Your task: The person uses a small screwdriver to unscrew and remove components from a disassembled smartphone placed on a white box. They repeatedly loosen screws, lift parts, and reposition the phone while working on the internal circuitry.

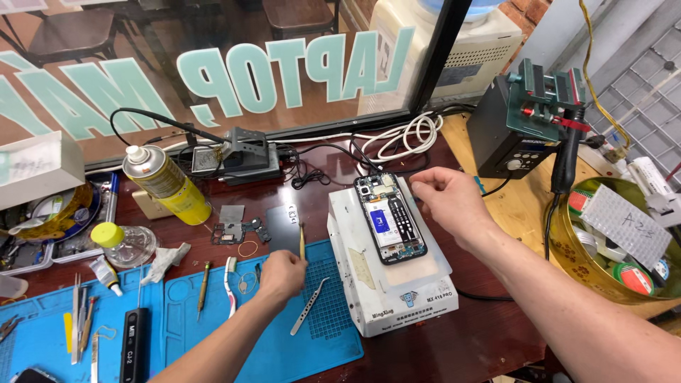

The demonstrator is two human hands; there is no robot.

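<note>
An opened smartphone (389, 218) with its back removed lies on a white heating pad box (418, 294) in the middle of the bench. My right hand (448, 198) hovers just right of the phone's top edge, fingers pinched together; whether something tiny is between them I cannot tell. My left hand (280, 275) rests over the blue work mat (330, 333) and grips a thin wooden-handled tool (301, 240) that points up. A pair of silver tweezers (308, 307) lies on the mat just right of that hand.
A yellow spray can (167, 184), a small bottle with a yellow cap (124, 242), a soldering stand (245, 152) and loose phone parts (237, 230) sit behind the mat. Hand tools (81, 319) lie at left. A black rework station (514, 131) and a gold tin (613, 241) stand at right.
</note>
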